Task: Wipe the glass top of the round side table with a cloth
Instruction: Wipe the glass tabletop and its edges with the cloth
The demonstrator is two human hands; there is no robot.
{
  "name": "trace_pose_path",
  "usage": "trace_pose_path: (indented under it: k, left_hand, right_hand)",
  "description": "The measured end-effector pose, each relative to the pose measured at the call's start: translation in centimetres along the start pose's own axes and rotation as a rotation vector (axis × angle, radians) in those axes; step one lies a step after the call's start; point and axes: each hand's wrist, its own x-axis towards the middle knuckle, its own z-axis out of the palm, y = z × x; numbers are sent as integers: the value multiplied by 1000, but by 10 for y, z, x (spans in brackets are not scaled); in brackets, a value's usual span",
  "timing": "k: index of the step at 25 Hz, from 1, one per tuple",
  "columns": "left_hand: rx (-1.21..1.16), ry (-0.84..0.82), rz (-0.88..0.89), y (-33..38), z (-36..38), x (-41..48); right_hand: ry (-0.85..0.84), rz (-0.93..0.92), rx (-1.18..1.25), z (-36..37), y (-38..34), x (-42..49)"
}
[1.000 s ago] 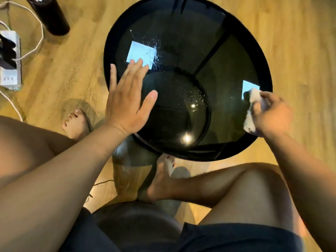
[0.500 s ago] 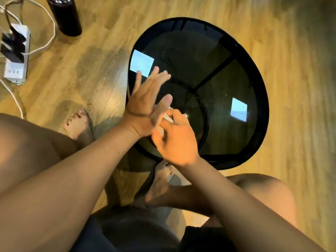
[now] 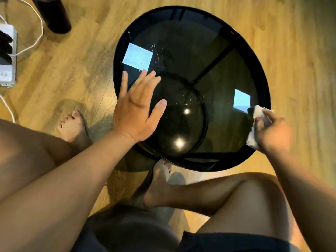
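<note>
The round side table (image 3: pixel 258 73) has a dark glass top in a black rim and fills the upper middle of the head view. Small droplets or specks dot the glass near its centre and upper left. My left hand (image 3: pixel 136 110) lies flat on the near left part of the glass, fingers spread, holding nothing. My right hand (image 3: pixel 271 131) is at the table's right edge, closed on a crumpled white cloth (image 3: pixel 257 113) pressed against the glass by the rim.
A black cylindrical bottle (image 3: pixel 54 15) stands on the wooden floor at the upper left. A white power strip (image 3: pixel 8 57) with plugs and white cables lies at the far left. My bare feet and knees are below and beside the table.
My right hand swept with the cloth from the near left of the glass, beside my left hand, back to the right edge. My left hand stayed flat on the glass.
</note>
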Motion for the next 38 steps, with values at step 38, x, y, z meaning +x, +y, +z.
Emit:
trace_pose_path:
  k: [38]
  left_hand:
    - [-12,120,-96,-4,1,1]
  right_hand:
    - [-124,-709,246,33,-186,-83]
